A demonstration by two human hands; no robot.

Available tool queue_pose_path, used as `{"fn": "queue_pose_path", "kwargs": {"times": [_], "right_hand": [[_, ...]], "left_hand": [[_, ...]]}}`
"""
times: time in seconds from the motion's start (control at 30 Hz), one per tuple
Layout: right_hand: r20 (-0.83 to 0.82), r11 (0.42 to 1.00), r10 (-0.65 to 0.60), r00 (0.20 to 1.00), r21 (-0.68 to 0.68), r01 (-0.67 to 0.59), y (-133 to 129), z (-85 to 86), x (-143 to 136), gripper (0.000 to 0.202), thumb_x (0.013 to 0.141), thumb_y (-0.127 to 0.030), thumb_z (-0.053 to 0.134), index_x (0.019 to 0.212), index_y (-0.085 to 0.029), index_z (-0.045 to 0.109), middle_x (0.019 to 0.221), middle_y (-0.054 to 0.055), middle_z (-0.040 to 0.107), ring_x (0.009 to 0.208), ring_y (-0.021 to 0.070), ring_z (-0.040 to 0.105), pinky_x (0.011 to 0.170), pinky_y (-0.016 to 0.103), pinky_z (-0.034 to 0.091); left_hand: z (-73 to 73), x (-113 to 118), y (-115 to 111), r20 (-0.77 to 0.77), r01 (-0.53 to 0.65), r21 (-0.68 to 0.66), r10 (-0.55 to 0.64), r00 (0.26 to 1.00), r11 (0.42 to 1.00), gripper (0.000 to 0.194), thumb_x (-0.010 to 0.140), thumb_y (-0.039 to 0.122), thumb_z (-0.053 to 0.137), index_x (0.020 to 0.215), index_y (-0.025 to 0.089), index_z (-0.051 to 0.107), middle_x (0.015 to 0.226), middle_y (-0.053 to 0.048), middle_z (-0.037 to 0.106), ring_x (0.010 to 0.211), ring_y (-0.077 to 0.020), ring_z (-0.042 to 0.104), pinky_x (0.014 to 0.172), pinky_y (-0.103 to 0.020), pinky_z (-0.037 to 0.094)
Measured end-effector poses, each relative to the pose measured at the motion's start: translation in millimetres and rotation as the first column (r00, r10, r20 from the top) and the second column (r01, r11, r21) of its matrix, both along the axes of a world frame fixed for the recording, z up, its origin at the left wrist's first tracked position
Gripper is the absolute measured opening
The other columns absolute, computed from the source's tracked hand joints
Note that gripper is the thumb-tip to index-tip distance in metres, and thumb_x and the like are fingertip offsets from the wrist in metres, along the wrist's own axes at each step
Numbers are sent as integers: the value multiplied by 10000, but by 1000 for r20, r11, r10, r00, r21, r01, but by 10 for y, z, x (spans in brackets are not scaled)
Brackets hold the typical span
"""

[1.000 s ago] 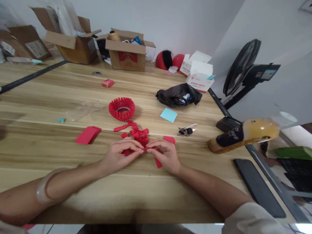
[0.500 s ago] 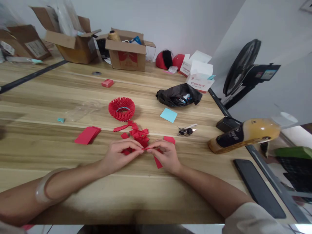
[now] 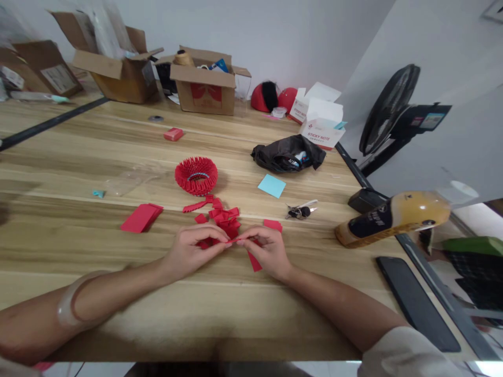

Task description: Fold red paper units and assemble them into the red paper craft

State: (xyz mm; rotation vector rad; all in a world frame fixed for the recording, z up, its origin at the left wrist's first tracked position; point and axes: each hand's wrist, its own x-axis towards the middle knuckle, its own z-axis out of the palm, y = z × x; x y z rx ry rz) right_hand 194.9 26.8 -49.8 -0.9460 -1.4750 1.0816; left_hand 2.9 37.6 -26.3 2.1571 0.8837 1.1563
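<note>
Between their fingertips, my left hand (image 3: 196, 250) and my right hand (image 3: 269, 250) pinch a small red paper piece (image 3: 234, 240) from both sides. Just behind the hands lies a loose heap of folded red pieces (image 3: 228, 217), partly hidden by the fingers. A red strip (image 3: 254, 262) shows beside my right palm, and small red sheets (image 3: 273, 225) lie behind that hand. A stack of red paper (image 3: 141, 218) rests to the left. Farther back stands a round red bowl of folded paper (image 3: 196, 176).
A blue note pad (image 3: 272, 185), keys (image 3: 301, 211) and a black bag (image 3: 288, 153) are right of the bowl. A tilted bottle (image 3: 393, 217) and a black phone (image 3: 416, 301) lie rightward. Cardboard boxes (image 3: 204, 91) line the back; a fan (image 3: 389, 110) stands right.
My left fingertips have shifted very slightly along the small red piece. Everything else looks the same.
</note>
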Motion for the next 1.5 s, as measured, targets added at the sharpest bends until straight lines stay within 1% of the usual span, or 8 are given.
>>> {"fn": "queue_pose_path", "kwargs": {"times": [0.3,0.53,0.7,0.87,1.03,1.17,1.3,1.5], "right_hand": [[37,992,32,999,119,-37,-18,30,9,101,814,-262,601,771,-187,655,752,53,679,711,154,626,680,283,509],[-60,997,-2,998,77,6,-15,-35,-16,17,786,-213,638,781,-200,628,764,39,663,717,149,636,684,285,527],[34,994,27,999,109,-30,-24,-21,-5,82,786,-262,651,845,-206,664,870,66,695,834,171,656,780,307,538],[77,985,108,991,128,-117,-19,10,7,193,750,-292,696,926,-217,672,911,57,703,870,170,656,806,301,539],[99,981,124,987,135,-137,-21,10,0,320,685,-304,751,985,-228,668,976,56,704,926,184,654,833,307,539],[73,988,103,992,109,-111,-38,-8,2,235,765,-280,679,993,-220,670,1002,66,709,937,184,665,881,325,525],[91,991,64,994,111,-74,-53,-16,8,188,842,-216,573,1003,-210,670,979,67,721,888,169,680,839,309,537],[120,990,65,991,117,-79,-66,10,-5,191,861,-215,538,984,-215,685,921,52,735,842,162,692,801,295,550]], "left_hand": [[-6,5,2,-2,31,105,-30,1000,994,21,771,156,664,767,176,668,788,-26,707,673,-120,657,637,-211,536],[28,14,3,-35,38,91,-35,999,995,65,789,136,641,836,173,665,803,-20,712,715,-124,665,700,-211,542],[51,13,-1,-34,113,97,-111,993,989,83,795,159,638,875,166,659,859,-46,711,780,-143,672,727,-227,550],[73,21,0,-43,66,102,-62,997,993,51,789,203,653,825,167,661,829,-45,709,755,-147,669,722,-239,553],[71,15,4,-44,36,85,-33,999,996,85,784,237,661,830,167,653,843,-49,703,766,-153,662,732,-257,550],[61,11,-1,-30,46,77,-44,999,996,58,802,163,615,854,160,641,843,-54,697,789,-157,659,738,-264,542],[51,12,-7,-36,9,51,-8,999,999,130,808,118,552,917,152,614,840,-59,692,746,-148,658,696,-252,536],[46,18,-4,-69,-35,24,37,997,999,122,829,131,528,870,157,640,820,-45,698,725,-146,656,697,-251,525]]}}
